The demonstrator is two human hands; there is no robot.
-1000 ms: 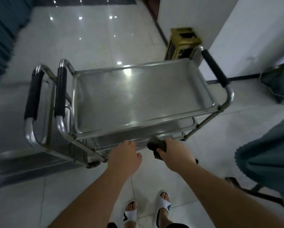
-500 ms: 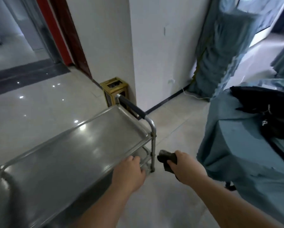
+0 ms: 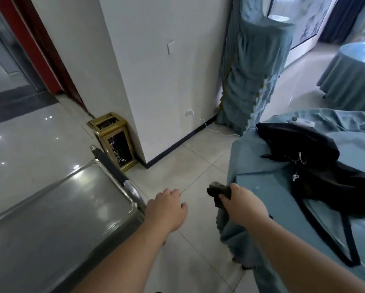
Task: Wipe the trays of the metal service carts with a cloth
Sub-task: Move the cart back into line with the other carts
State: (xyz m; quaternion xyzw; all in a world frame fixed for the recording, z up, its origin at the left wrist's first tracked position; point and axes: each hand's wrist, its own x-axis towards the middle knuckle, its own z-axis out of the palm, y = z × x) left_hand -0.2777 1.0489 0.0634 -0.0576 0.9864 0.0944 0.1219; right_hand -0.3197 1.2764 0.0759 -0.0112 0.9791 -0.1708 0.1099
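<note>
The metal service cart [image 3: 56, 210] fills the lower left, its shiny top tray bare, with a black-padded handle [image 3: 111, 168] at its right end. My left hand [image 3: 166, 212] hovers just off the tray's right corner, fingers loosely curled, holding nothing. My right hand [image 3: 245, 206] grips a dark cloth [image 3: 218, 192], bunched in my fingers, in front of the edge of a table draped in blue-green fabric [image 3: 262, 180].
A gold-framed waste bin [image 3: 116, 142] stands against the white wall corner behind the cart. A black bag [image 3: 304, 153] lies on the draped table. A stack of covered chairs [image 3: 251, 66] stands by the wall. Pale tiled floor runs between cart and table.
My view swung right, from over the cart to the wall and draped table. My left hand came off the cart's edge; my right hand, still gripping the cloth, moved toward the table.
</note>
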